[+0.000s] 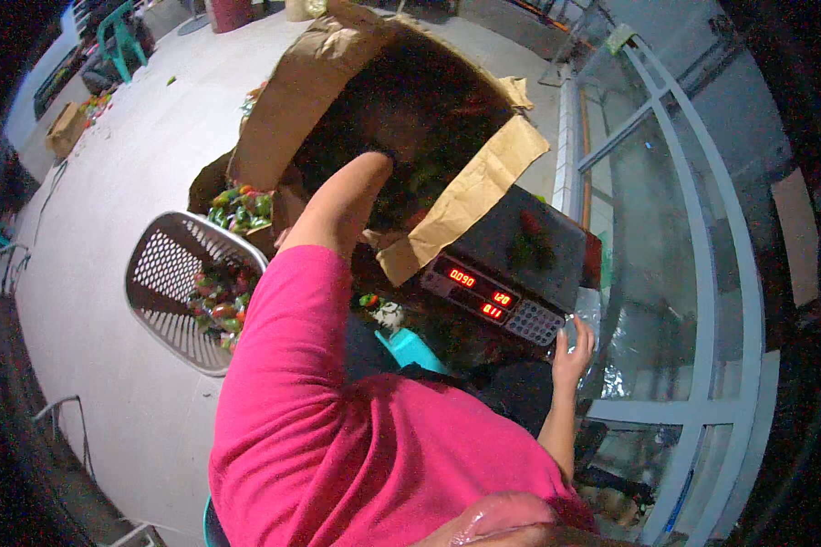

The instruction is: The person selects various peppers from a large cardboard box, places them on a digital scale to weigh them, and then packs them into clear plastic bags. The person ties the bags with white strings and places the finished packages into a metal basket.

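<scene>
My left arm, in a pink sleeve, reaches over a large open cardboard box [308, 102]; the hand itself is out of sight, and the box's inside is too dark to make out. At the lower right corner of a digital scale [475, 294] is my right hand [575, 345], fingers apart, by its keypad and against clear plastic [588, 311]. Red digits glow on the scale. On its dark plate lies a dim red and green item [537, 239], perhaps a pepper. A light plastic laundry-type basket [167, 256] at the left holds red and green peppers [222, 308].
More peppers [243, 208] lie between basket and box. A turquoise plastic object [414, 349] is below the scale. A metal-framed glass door [701, 239] stands at the right. Far left are a green plastic chair [116, 41] and a small cardboard box [65, 130] beside a colourful pile [94, 109].
</scene>
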Demonstrator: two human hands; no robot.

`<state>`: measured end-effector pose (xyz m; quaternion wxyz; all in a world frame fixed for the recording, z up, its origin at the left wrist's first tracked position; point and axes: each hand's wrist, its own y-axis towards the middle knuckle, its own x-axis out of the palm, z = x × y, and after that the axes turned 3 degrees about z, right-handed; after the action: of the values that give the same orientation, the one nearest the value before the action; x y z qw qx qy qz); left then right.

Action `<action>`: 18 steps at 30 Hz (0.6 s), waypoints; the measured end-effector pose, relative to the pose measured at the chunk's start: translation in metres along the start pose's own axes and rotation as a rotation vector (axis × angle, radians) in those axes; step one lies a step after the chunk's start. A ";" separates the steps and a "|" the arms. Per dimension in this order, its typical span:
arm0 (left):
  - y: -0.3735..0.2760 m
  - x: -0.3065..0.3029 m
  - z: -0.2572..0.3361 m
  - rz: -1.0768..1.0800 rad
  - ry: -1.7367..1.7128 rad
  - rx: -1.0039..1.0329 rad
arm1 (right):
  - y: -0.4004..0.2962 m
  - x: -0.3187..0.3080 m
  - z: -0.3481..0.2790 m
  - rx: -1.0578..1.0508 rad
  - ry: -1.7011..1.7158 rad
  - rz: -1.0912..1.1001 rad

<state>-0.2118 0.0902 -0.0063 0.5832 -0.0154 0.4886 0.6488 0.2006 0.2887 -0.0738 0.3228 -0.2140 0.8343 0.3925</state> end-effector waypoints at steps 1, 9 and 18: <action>0.007 0.012 -0.001 -0.022 -0.032 -0.028 | -0.015 -0.012 0.009 0.061 -0.005 0.005; 0.007 0.071 -0.071 -0.339 0.208 0.008 | -0.031 -0.031 0.009 0.130 -0.002 0.058; -0.030 -0.058 -0.055 -0.499 -0.273 0.064 | -0.006 -0.006 -0.054 -0.062 0.267 -0.073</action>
<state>-0.2008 0.0067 -0.0194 0.7853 -0.0291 0.4071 0.4655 0.1878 0.2430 -0.0465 0.2160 -0.3043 0.8490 0.3741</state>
